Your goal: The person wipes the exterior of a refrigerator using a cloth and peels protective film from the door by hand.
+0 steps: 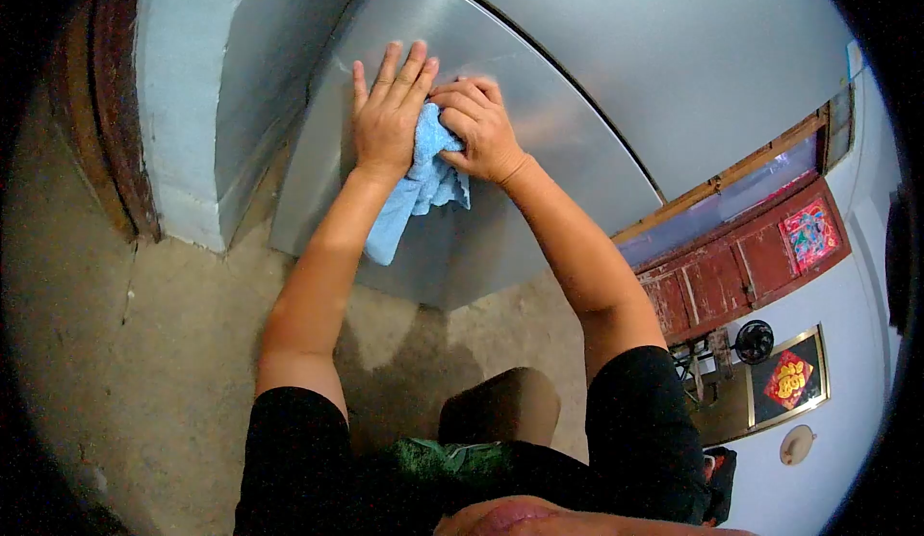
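A light blue cloth (390,218) hangs down against the lower door of a silvery metal cabinet or refrigerator (520,218). My right hand (481,127) has its fingers wrapped round the cloth's upper part, pressed to the door. Just beside it, my left hand (387,122) lies flat on the same metal surface, fingers spread and pointing up, with its palm edge next to the cloth. The cloth's lower end dangles between my forearms. What lies under the left palm is hidden.
A dark seam separates the lower door from the upper metal panel (693,45). To the left stand a pale wall corner (183,132) and a brown wooden frame (115,103). Concrete floor (173,344) lies below. At right are a red wooden door (712,281) and a fan (754,342).
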